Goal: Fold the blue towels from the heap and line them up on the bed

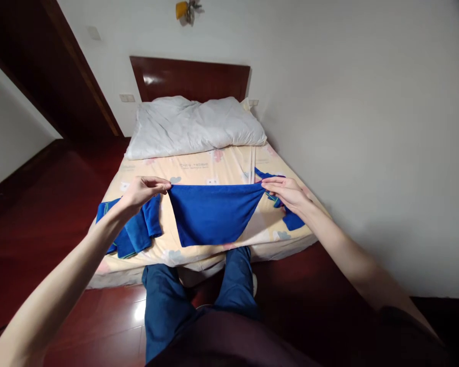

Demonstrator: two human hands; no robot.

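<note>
A blue cloth (pixel 216 214) hangs stretched between my two hands above the foot of the bed, its top edge nearly straight. My left hand (pixel 143 192) pinches its upper left corner between thumb and fingers. At the upper right corner, my right hand (pixel 285 190) holds the fabric in the same way. Below and beside my left wrist lie several overlapping blue cloths (pixel 135 232), some with green edging. More crumpled blue cloths (pixel 292 219) are partly hidden behind my right hand.
The bed (pixel 195 171) has a pale yellow patterned sheet. A white quilt or pillow (pixel 199 125) lies against the dark wooden headboard (pixel 191 79). A white wall (pixel 386 153) runs close along the bed's right side. Dark red wooden floor (pixel 42 219) stretches out on the left.
</note>
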